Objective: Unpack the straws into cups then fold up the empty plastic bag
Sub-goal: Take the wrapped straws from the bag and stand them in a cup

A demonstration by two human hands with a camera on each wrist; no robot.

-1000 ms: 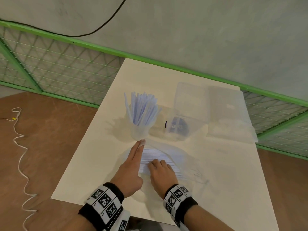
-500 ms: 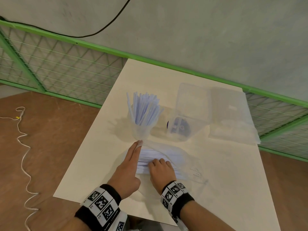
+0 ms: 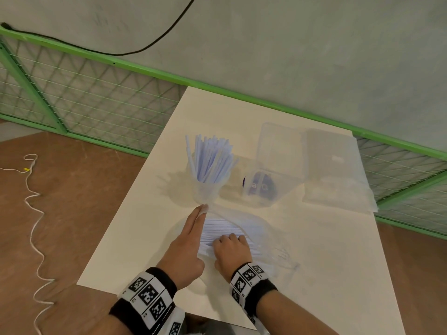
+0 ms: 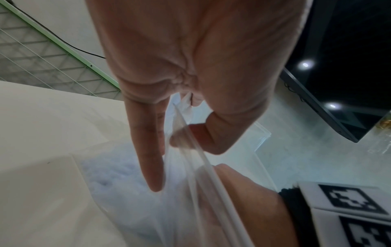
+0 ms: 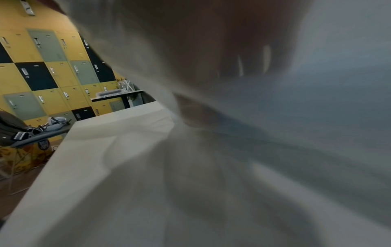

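A clear cup (image 3: 207, 191) stands mid-table with a bunch of pale blue-white straws (image 3: 212, 160) upright in it. Just in front lies the clear plastic bag (image 3: 261, 234) with white straws (image 3: 225, 229) still inside. My left hand (image 3: 192, 238) lies along the bag's left end, fingers straight; in the left wrist view the bag film (image 4: 190, 150) runs between forefinger and bent thumb, which pinch it. My right hand (image 3: 229, 249) has its fingers curled onto the straws at the bag's mouth. The right wrist view is blurred plastic (image 5: 211, 183).
A clear lidded box (image 3: 266, 189) holding a purple item stands right of the cup, with folded clear plastic (image 3: 336, 172) beside it. The white table (image 3: 326, 274) ends close to my wrists. A green mesh fence (image 3: 96, 105) runs behind.
Almost nothing has changed. Both hands stay at the bag's left end, and the bag and the cup stay put.
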